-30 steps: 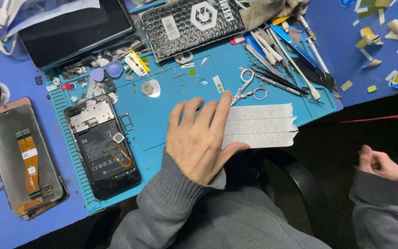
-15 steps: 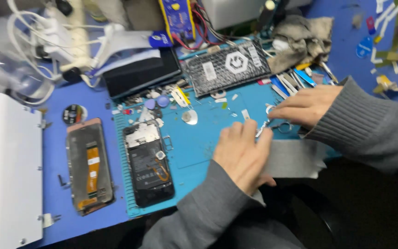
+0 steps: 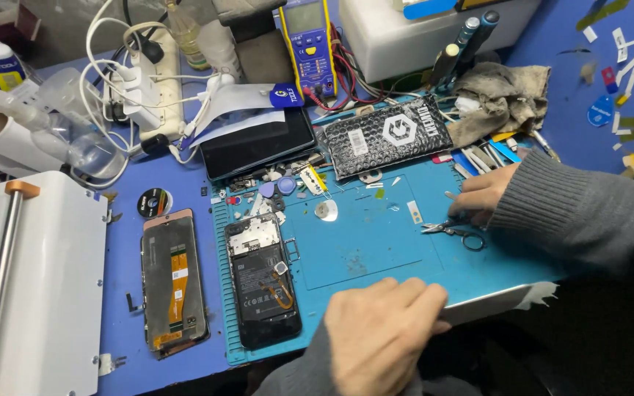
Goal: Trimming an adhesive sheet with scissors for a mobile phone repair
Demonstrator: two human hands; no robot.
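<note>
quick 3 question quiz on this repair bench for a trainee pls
1. True or false: the right hand is at the small scissors.
2. What does the left hand press on? A) white sheet B) multimeter C) grey rag
3. Which lies further left: the opened phone or the detached screen?

Key: 1 true; 2 A; 3 the detached screen, which lies off the blue mat.
</note>
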